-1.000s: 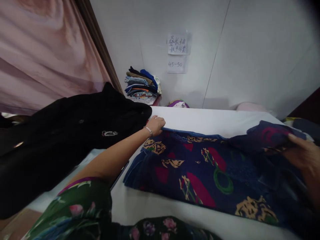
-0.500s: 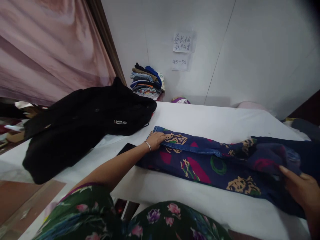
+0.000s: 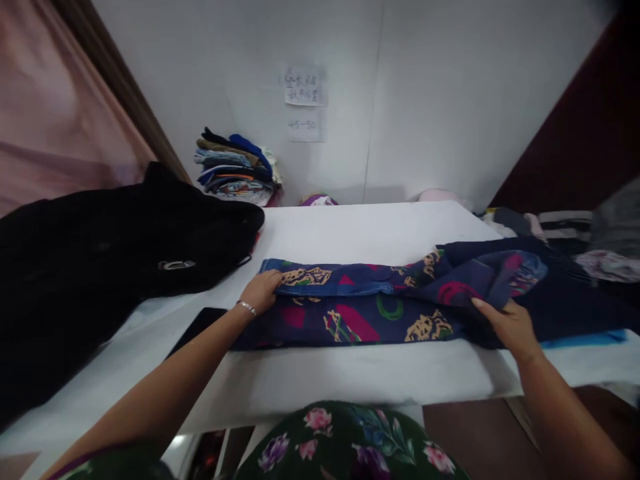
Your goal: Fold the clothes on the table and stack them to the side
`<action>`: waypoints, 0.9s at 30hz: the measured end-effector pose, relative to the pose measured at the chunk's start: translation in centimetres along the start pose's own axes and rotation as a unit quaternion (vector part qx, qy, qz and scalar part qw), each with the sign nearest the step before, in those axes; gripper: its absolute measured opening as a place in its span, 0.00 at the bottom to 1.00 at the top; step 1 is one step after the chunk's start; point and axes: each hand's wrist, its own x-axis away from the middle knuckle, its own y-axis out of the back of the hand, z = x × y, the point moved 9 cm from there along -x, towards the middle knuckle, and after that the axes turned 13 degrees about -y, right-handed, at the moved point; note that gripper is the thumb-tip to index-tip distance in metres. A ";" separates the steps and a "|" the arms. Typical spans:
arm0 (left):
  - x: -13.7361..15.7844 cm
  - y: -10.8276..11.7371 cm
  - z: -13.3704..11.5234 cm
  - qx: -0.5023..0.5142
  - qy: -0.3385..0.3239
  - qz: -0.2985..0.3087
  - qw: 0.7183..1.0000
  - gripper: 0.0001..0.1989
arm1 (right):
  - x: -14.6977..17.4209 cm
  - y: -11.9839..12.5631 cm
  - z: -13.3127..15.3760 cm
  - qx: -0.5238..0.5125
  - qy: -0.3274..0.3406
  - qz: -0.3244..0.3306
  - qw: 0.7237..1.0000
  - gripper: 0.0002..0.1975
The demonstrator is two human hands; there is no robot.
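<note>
A navy garment [image 3: 360, 320] with magenta, green and tan patterns lies folded lengthwise across the white table in front of me. At its left end my left hand [image 3: 263, 293], with a bracelet at the wrist, grips the blue stitched edge. My right hand [image 3: 507, 327] pinches the bunched right end between thumb and fingers, lifting that cloth a little. Dark navy cloth [image 3: 575, 300] spreads out beneath and beyond the right end. A flat black piece [image 3: 200, 327] shows under my left forearm; I cannot tell whether it belongs to the garment.
On the left a black coat [image 3: 100, 247] covers much of the table [image 3: 360, 230]. Behind it stands a stack of folded clothes [image 3: 235, 167]. Paper notes [image 3: 306, 100] hang on the wall. More clothes [image 3: 565, 227] lie at the right, and a bright blue item [image 3: 585, 339] near the front edge.
My view has turned to the right, so the table's things appear farther left. Both hands stay on the patterned garment, the right one still pinching its raised end.
</note>
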 end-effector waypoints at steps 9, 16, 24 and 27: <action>0.2 -1.1 0.1 -0.024 -0.010 0.045 0.999 0.14 | 3.9 -0.2 2.6 0.019 0.122 -0.010 0.992 0.12; 1.0 -0.7 0.0 -0.013 -0.015 0.008 1.000 0.15 | 6.1 1.0 0.2 -0.082 0.036 -0.023 0.996 0.12; 0.3 -1.9 0.5 0.019 -0.019 0.086 0.996 0.15 | 9.0 0.1 6.9 -0.076 0.197 0.007 0.978 0.04; 0.5 -0.7 0.6 0.009 -0.026 0.053 0.998 0.14 | 9.0 -0.7 9.0 -0.080 0.231 0.042 0.969 0.03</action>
